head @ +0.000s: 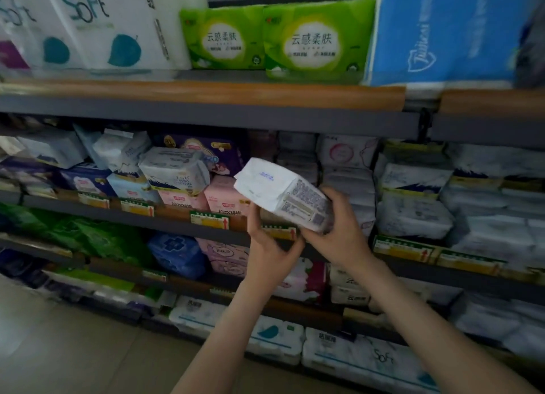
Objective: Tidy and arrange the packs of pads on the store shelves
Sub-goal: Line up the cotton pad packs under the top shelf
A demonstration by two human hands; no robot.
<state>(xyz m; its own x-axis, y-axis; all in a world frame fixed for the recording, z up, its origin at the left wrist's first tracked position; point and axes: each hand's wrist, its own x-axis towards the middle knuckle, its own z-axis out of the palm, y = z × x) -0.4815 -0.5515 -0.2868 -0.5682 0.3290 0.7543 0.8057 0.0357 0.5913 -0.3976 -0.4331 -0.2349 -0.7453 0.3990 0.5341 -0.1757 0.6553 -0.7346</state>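
The right forearm (436, 328) and left forearm (218, 328) reached up from the bottom edge toward the shelves. The fingers (254, 221) of the left hand (269, 246) curled up against the lower side of a white pack of pads (280, 187), thumb stretched out beneath it. The right hand (339, 234) gripped the pack's printed near end, thumb on top, its other fingers hidden below. The pack was held tilted in the air, just in front of the middle shelf (177, 219), between pink packs (224, 196) on the left and stacked white packs (348, 181) on the right. Yellow price tags (210, 220) lined the shelf edge. Green packs (318, 39) stood on the shelf above.
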